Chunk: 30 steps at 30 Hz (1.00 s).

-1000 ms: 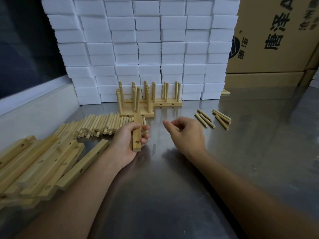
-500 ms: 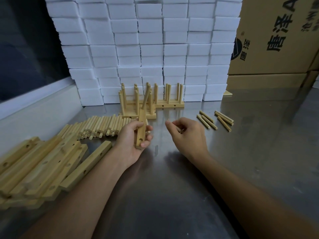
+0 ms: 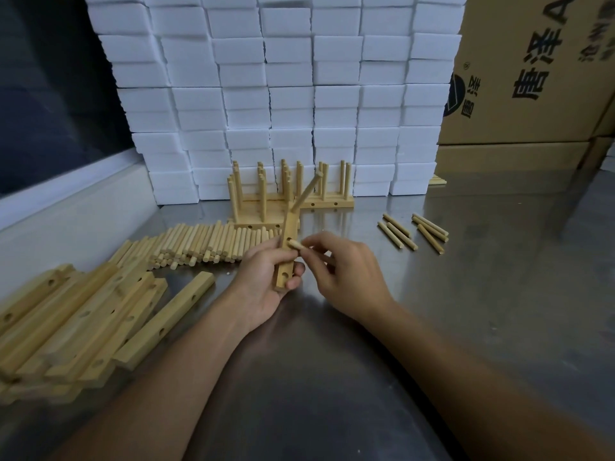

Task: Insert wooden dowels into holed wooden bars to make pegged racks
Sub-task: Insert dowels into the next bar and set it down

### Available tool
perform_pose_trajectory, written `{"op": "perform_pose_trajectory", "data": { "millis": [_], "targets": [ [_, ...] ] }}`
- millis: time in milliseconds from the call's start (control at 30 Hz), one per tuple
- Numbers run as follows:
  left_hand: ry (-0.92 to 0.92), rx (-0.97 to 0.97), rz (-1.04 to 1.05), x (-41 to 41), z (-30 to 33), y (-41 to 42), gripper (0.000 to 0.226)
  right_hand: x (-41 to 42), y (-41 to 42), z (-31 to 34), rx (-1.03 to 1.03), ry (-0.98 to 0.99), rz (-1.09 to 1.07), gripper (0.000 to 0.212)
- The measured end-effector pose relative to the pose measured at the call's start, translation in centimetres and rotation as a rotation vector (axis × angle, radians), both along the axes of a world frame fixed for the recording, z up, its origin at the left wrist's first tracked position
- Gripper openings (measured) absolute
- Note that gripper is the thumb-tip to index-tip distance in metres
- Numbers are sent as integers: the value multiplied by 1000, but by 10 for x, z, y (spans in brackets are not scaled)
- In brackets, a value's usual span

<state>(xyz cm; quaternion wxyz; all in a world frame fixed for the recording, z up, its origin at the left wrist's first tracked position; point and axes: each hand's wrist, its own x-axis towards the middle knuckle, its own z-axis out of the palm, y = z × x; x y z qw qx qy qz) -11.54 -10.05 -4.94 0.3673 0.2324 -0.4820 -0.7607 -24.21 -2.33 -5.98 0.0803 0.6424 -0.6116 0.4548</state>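
Note:
My left hand (image 3: 266, 277) grips a holed wooden bar (image 3: 285, 261) held on end above the steel table. One dowel (image 3: 307, 191) sticks out of the bar's far hole at a slant. My right hand (image 3: 346, 277) pinches a second dowel (image 3: 295, 244), whose tip is at the bar's middle hole. The near hole of the bar shows empty. A row of loose dowels (image 3: 199, 244) lies left of my hands. Holed bars (image 3: 83, 314) are heaped at the left edge.
Pegged racks (image 3: 266, 207) stand at the back against a wall of white foam blocks (image 3: 299, 94). Several loose dowels (image 3: 416, 232) lie to the right. Cardboard boxes (image 3: 532, 78) rise at the back right. Bare steel table (image 3: 366, 377) spreads in front.
My left hand has tilted the bar so that its holes face right. My right hand has moved left and brought a dowel to the middle hole.

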Motion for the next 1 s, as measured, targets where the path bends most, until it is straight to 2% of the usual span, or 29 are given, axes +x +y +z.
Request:
{"op": "perform_pose_trajectory", "data": {
  "millis": [233, 433, 533, 733, 833, 933, 967, 1000],
  "targets": [
    [-26, -101, 57, -3, -3, 1, 24, 0, 0, 5, -70, 100, -79, 18],
    [-61, -149, 137, -5, -7, 3, 29, -3, -1, 21, 46, 312, -136, 18],
    [-120, -238, 161, -8, -9, 5, 36, -2, -4, 26, 95, 424, -173, 14],
    [-131, -263, 149, -7, -11, 3, 37, 4, -7, 26, 161, 444, -227, 16],
    [-154, -315, 134, -7, -11, 4, 37, 1, -9, 28, 235, 238, -204, 25],
    [-188, -361, 118, -6, -11, 6, 42, -6, -12, 34, 365, -269, -154, 29],
    [-195, -365, 115, -6, -11, 6, 43, -6, -11, 36, 389, -357, -143, 28],
    [-194, -361, 111, -7, -11, 7, 43, -6, -9, 38, 389, -338, -135, 24]
  ]
}}
